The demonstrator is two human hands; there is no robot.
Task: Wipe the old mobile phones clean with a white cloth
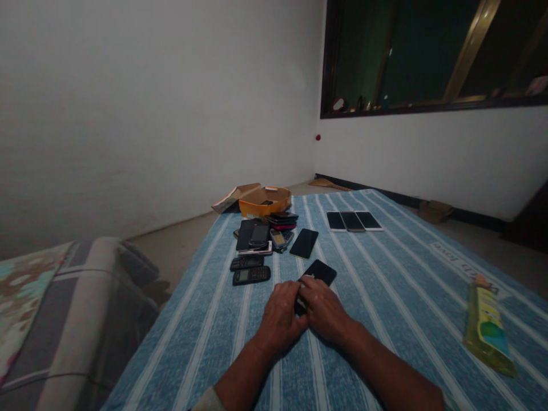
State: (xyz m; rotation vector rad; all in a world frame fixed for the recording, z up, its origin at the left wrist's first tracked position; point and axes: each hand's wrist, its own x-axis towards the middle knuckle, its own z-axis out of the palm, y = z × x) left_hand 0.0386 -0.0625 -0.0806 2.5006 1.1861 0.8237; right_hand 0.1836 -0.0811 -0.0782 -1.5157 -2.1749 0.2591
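A black phone [320,273] lies slanted on the blue striped cloth, its near part covered by my hands. My left hand [281,314] is closed at the phone's left edge, fingers bent and thumb toward the other hand. Over the phone's lower right part, my right hand [323,305] has its fingers curled and pressed together on it. Just beyond lies another dark phone [304,243]. Two black keypad phones [252,275] rest to the left, near a pile of phones [252,234].
An open orange box [265,202] stands behind the pile. Three phones [351,221] lie side by side at the back right. A yellow-green bottle [489,328] lies on the striped cloth [385,285] at the right. A covered seat [81,319] is at the left.
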